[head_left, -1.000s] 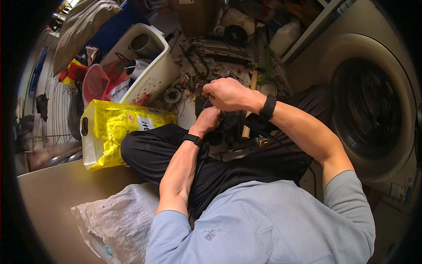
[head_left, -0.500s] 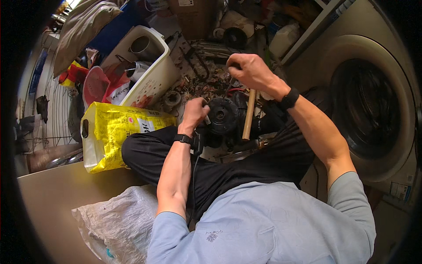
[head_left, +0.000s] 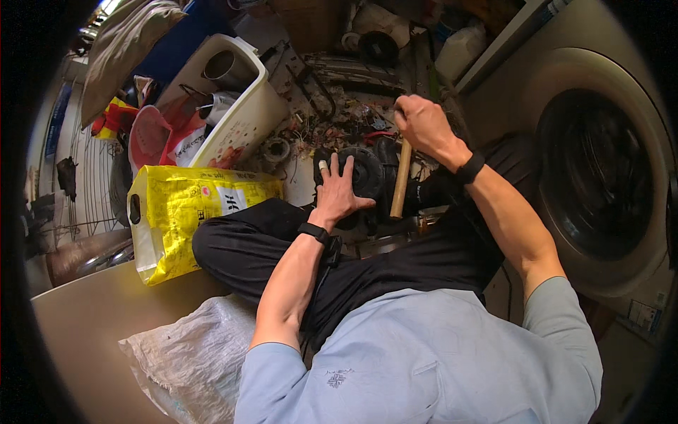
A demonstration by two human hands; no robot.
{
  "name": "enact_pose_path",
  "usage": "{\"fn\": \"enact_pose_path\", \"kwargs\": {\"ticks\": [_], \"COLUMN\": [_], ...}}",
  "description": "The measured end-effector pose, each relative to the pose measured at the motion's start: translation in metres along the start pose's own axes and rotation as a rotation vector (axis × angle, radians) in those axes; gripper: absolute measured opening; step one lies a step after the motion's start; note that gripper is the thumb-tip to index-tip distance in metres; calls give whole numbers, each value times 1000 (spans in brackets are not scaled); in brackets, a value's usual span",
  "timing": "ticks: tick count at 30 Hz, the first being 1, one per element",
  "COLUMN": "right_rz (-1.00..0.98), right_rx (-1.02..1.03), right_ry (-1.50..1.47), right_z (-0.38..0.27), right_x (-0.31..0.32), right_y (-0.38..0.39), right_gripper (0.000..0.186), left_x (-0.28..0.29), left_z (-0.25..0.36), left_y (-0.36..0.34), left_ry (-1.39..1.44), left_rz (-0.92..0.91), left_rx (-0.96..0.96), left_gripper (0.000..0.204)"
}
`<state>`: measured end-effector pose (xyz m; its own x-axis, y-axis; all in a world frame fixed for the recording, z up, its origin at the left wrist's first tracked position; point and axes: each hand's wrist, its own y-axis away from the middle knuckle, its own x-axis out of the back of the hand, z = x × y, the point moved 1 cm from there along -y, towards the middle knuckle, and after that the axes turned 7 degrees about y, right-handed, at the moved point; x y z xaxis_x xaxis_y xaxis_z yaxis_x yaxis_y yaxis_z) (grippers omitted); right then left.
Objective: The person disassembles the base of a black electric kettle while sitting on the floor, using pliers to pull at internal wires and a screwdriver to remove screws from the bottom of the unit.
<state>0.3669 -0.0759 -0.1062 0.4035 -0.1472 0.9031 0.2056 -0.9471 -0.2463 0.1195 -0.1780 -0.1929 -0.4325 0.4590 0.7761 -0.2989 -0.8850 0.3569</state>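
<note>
My left hand has its fingers spread over a round black machine part, with a pale wrap on one finger. My right hand is closed above and to the right of that part; what it grips, if anything, is hidden. Just below it is a light wooden handle, its top end by my fingers. More dark parts sit beside the disc, between my crossed legs in black trousers.
A cream bin of clutter and a yellow bag are at left. Loose tools and debris cover the floor ahead. A front-loading washer stands close at right; a white woven sack lies at lower left.
My left hand left the disc's centre, then returned from the left with fingers spread out. My right hand moved up and to the right, uncovering more of the disc and the wooden handle.
</note>
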Motion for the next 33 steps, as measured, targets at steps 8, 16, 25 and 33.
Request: {"fn": "enact_pose_path", "kwargs": {"ticks": [8,16,25,33], "right_rz": [-2,111,-361,-114], "right_rx": [-78,-39,-61,-35], "right_ry": [-376,-383,-284,-261], "right_z": [0,8,7,-8], "right_x": [9,7,-39,-18], "right_y": [-3,12,35,16], "right_gripper": [29,28,30,24], "left_x": [1,-2,-12,-6], "left_z": [-43,-58,-77,-72], "left_y": [-25,-52,-73,-87], "left_ry": [39,242,452,440], "left_rz": [54,215,404,366], "left_rx": [-97,-6,9,99], "left_gripper": [108,73,59,61]}}
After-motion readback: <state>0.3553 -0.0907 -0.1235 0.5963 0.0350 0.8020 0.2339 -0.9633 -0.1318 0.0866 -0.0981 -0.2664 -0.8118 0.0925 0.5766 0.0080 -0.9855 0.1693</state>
